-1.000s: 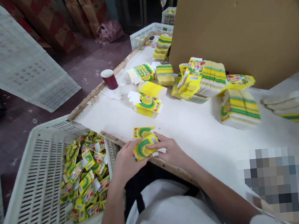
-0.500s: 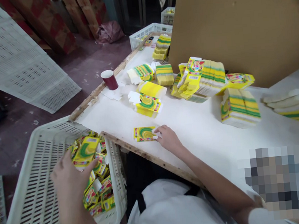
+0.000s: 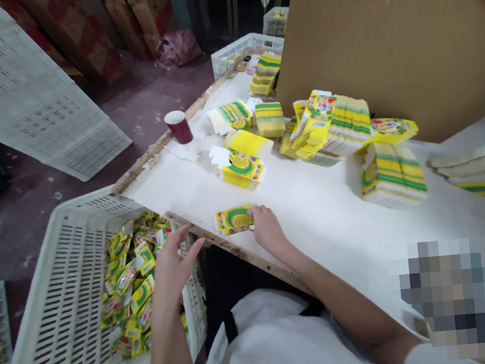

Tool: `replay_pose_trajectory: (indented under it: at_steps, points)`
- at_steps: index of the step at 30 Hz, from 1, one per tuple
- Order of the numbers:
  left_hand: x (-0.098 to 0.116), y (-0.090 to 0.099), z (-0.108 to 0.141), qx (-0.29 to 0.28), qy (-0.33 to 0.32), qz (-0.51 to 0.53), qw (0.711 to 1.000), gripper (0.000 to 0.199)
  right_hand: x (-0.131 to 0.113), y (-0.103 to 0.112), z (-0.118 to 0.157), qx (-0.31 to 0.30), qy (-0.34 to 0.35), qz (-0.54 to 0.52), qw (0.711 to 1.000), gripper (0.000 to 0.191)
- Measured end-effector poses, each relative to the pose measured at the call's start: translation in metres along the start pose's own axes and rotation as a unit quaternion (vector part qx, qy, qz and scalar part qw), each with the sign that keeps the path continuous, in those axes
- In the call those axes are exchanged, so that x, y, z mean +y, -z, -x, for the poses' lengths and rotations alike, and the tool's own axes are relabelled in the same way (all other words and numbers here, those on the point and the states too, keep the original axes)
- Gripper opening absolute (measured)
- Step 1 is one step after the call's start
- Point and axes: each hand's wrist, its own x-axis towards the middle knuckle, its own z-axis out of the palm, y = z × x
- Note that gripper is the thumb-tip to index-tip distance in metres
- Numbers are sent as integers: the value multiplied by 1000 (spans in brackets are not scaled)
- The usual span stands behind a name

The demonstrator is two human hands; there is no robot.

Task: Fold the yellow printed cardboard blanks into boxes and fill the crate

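My right hand [image 3: 268,228] grips the right end of a flat yellow-and-green carton [image 3: 233,221] near the table's front edge. White flaps show close to its fingertips. My left hand [image 3: 177,261] holds nothing; thumb and fingers are apart, just left of the wooden table edge [image 3: 213,238]. Below and beside it, a white plastic crate [image 3: 59,277] holds many small yellow cartons [image 3: 139,293] in a loose heap. Further up the table lie a few loose yellow cartons [image 3: 243,168] with white flaps showing.
Stacked flat cartons [image 3: 394,174] stand on the right and along the back of the white table [image 3: 313,210]. A dark red cup [image 3: 179,128] sits at the far left edge. A cardboard sheet [image 3: 384,50] rises behind. Another person is at the lower right, blurred out.
My left hand has let go of a yellow carton over the crate and moved right toward the table edge. My right hand has closed further around the carton's end, which has tilted slightly.
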Motion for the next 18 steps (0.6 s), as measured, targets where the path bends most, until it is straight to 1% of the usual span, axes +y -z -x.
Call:
replay_pose_trajectory:
  at_steps: [1, 3, 5, 6, 7, 9, 10, 11, 12, 13, 14, 15, 16, 17, 18]
  points:
    - [2, -1, 1, -19, 3, 15, 1000, 50, 3, 1, -1, 3, 1, -19, 1000, 29]
    - [8, -6, 3, -84, 19, 64, 994, 44, 8, 4, -2, 2, 3, -67, 998, 25]
    - [17, -15, 8, -149, 47, 163, 974, 38, 11, 10, -1, -10, 11, -127, 992, 19]
    - [23, -22, 11, -166, 57, 226, 958, 37, 11, 13, 1, -17, 21, -159, 987, 16]
    - [31, -29, 14, -158, 70, 313, 934, 39, 9, 16, 3, -26, 33, -189, 981, 14]
    - [47, -46, 16, -129, 70, 381, 913, 49, 4, 19, 10, -60, 65, -258, 962, 16]
    - [56, -54, 16, -104, 69, 417, 900, 51, 1, 20, 14, -90, 74, -336, 935, 18]
    - [64, -62, 15, -85, 69, 436, 893, 49, -2, 20, 18, -117, 74, -388, 911, 20]
    - [72, -69, 13, -54, 72, 470, 878, 48, -6, 19, 22, -125, 67, -426, 894, 21]
    - [80, -74, 11, -18, 84, 568, 818, 47, -9, 19, 25, -128, 53, -466, 874, 22]
    - [87, -78, 9, 9, 89, 629, 772, 44, -11, 18, 28, -128, 40, -498, 857, 24]
    - [92, -80, 8, 35, 89, 672, 734, 41, -14, 19, 31, -128, 28, -527, 840, 26]
    - [96, -80, 7, 54, 87, 702, 705, 38, -15, 19, 33, -133, 22, -551, 824, 28]
    - [99, -79, 6, 64, 81, 714, 693, 35, -17, 21, 35, -145, 24, -569, 809, 29]
    - [101, -78, 6, 70, 75, 718, 688, 35, -19, 22, 36, -162, 30, -578, 800, 30]
